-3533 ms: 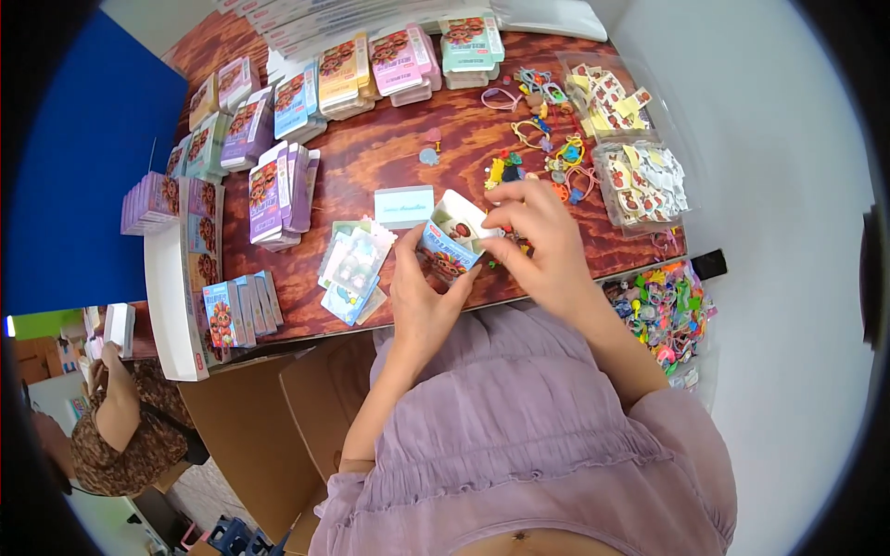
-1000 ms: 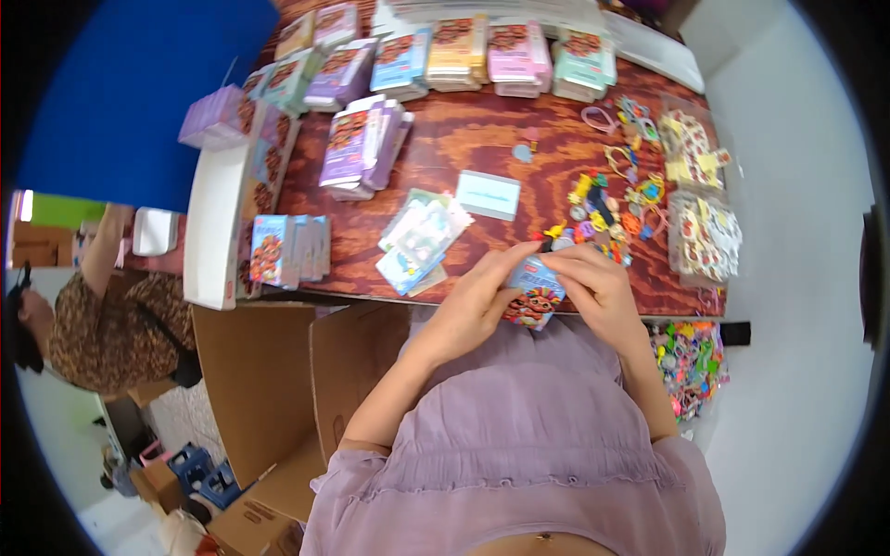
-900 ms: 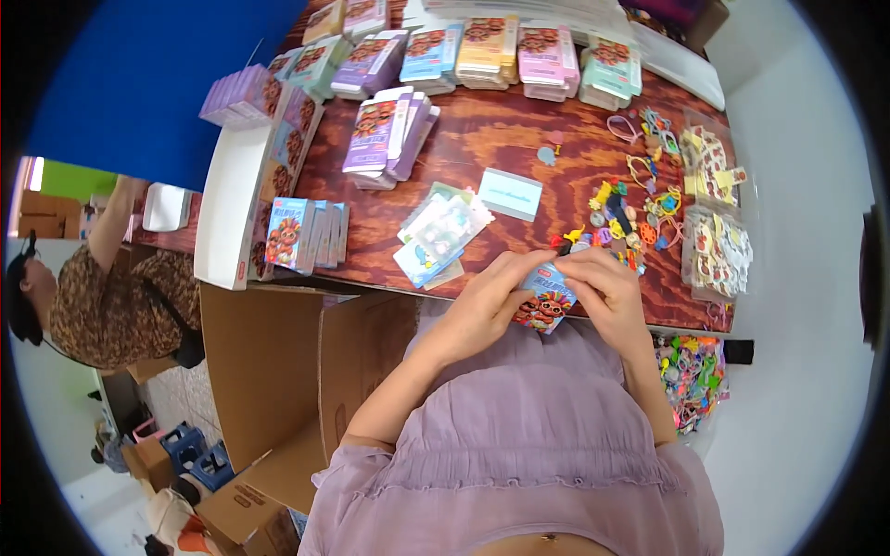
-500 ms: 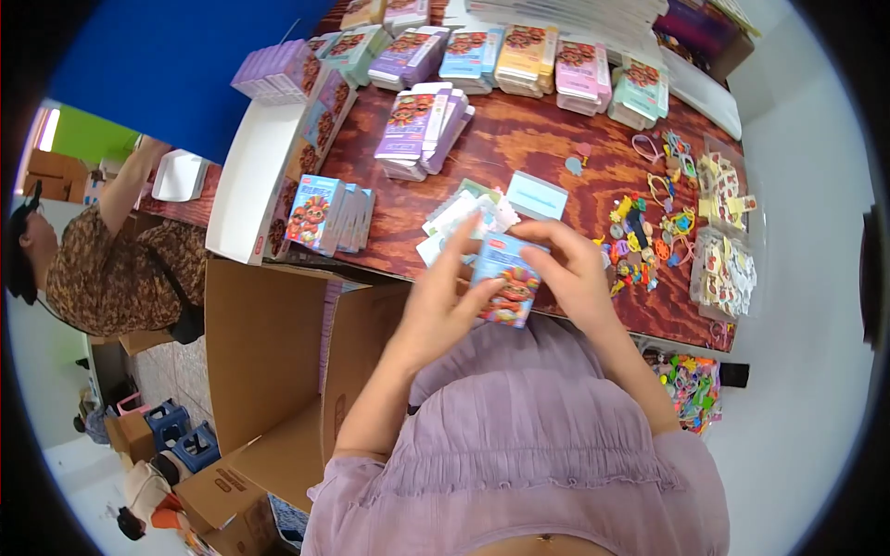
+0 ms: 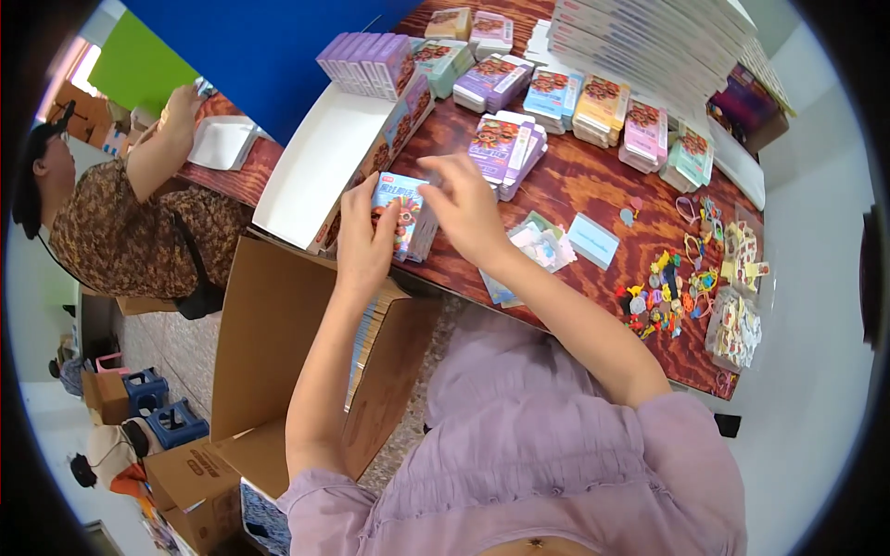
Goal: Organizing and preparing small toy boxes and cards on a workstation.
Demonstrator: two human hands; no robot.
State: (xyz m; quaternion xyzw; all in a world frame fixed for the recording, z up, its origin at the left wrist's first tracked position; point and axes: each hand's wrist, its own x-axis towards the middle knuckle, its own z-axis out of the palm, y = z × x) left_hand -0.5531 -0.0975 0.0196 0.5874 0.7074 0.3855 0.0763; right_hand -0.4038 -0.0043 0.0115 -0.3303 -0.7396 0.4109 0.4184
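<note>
At the table's front edge, a blue small card box (image 5: 397, 199) with a colourful cartoon picture sits at the front of a short row of like boxes (image 5: 425, 229). My left hand (image 5: 364, 236) grips this front box, thumb across its face and fingers along its left side. Just right of the row is my right hand (image 5: 461, 206), fingers apart and bent toward the boxes' upper edge; whether the fingertips touch is unclear. Below my right forearm lies a loose pile of clear packets and cards (image 5: 538, 246), beside a pale blue card (image 5: 592, 241).
A long white tray (image 5: 320, 153) holds purple boxes (image 5: 366, 63) at its far end. Stacks of flattened boxes (image 5: 603, 107) line the back. Small colourful trinkets (image 5: 667, 292) lie at right. An open carton (image 5: 269, 343) stands below; a person (image 5: 139, 227) works at left.
Both hands have moved left with the blue box, from above the packet pile to the row of boxes. My right hand has come off the box. The view has shifted and turned.
</note>
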